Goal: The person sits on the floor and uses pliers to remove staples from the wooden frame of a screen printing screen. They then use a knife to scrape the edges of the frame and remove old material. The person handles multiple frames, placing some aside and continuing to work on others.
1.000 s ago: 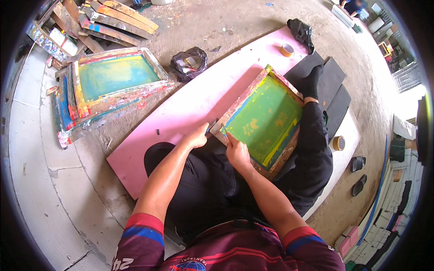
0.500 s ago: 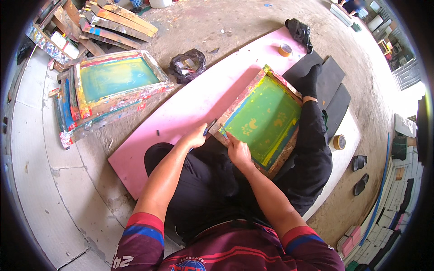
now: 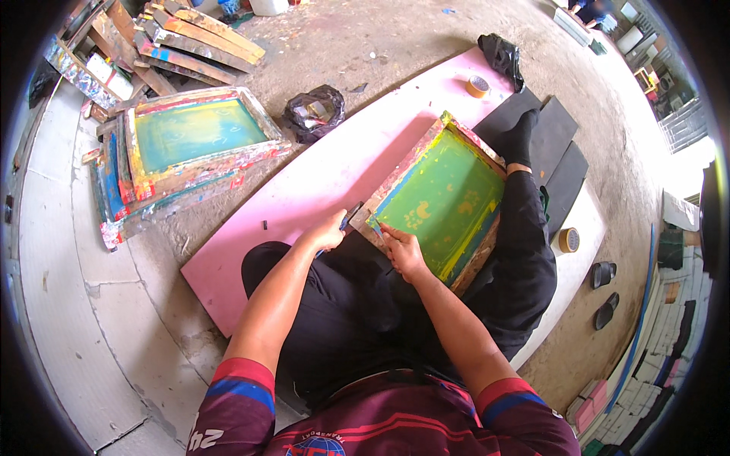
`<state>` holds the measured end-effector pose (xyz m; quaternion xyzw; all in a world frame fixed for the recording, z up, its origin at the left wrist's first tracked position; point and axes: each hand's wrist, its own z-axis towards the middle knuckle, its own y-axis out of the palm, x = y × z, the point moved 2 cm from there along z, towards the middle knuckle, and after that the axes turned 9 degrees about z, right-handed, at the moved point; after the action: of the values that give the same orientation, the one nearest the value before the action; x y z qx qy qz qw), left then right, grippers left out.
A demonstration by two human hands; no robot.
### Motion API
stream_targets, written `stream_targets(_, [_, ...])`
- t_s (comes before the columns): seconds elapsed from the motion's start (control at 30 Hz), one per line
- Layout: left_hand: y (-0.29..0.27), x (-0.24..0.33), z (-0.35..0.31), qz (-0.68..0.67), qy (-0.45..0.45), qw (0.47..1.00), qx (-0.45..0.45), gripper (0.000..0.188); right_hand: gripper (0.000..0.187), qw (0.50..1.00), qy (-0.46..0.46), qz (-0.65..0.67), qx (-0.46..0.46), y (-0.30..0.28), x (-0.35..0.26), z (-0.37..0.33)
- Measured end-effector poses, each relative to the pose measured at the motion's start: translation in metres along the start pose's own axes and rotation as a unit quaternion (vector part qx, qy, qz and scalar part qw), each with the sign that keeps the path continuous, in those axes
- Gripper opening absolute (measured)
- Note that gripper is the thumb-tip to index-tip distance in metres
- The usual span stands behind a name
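A wooden screen-printing frame [image 3: 399, 181] with green mesh [image 3: 449, 186] and pale flower-like marks rests tilted across my bent leg. Close to its near left corner, my left hand [image 3: 328, 232] is closed around a slim dark tool [image 3: 351, 213] with blue on it. The tool's tip comes near the frame's outer edge; its exact kind cannot be made out. My right hand [image 3: 403, 252] is closed at the inside of that same corner, thumb and finger pinched together beside a small yellow-and-blue patch. What lies between those fingertips is hidden.
Under me lies a pink board [image 3: 251, 228], bearing a tape roll [image 3: 477, 87] and a second roll [image 3: 569, 240]. Stacked frames [image 3: 201, 133] stand left, near a black plastic bag [image 3: 315, 112] and piled wood [image 3: 198, 42]. Slippers [image 3: 606, 310] sit at right.
My right hand's fingers have drawn into a tighter pinch at the frame's corner, and the hand has shifted slightly. My left hand stays nearly in place with the tool.
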<state>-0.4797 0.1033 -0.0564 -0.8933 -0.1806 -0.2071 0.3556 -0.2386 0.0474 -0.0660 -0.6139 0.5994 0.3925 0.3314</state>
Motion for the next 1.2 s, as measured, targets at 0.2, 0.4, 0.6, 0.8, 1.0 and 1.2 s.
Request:
stream_targets(0.2, [-0.002,0.000,0.002,0.023,0.011,1.000,-0.001,0.067,0.040,0.891,-0.325,-0.307,0.082,0.002,0.029,0.011])
stream_targets(0.4, [0.004,-0.010,0.006,-0.005,0.000,1.000,-0.001,0.068,0.041,0.997,0.055,0.049,-0.027,-0.002,-0.006,-0.001])
stream_targets(0.6, [0.008,-0.015,0.013,-0.027,0.006,1.000,-0.006,0.056,0.042,0.968,0.188,0.168,-0.020,-0.003,-0.024,-0.009])
stream_targets(0.8, [0.004,-0.007,0.009,-0.023,0.007,1.000,-0.010,0.052,0.038,0.943,-0.222,-0.243,0.053,-0.001,-0.001,-0.001])
stream_targets(1.0, [0.004,-0.006,0.009,-0.021,-0.004,1.000,-0.009,0.062,0.040,0.984,-0.090,-0.154,0.004,-0.007,0.014,0.014])
stream_targets(1.2, [0.000,-0.002,0.007,-0.035,-0.005,0.999,-0.028,0.059,0.039,0.999,0.016,0.007,-0.035,-0.015,0.005,0.015])
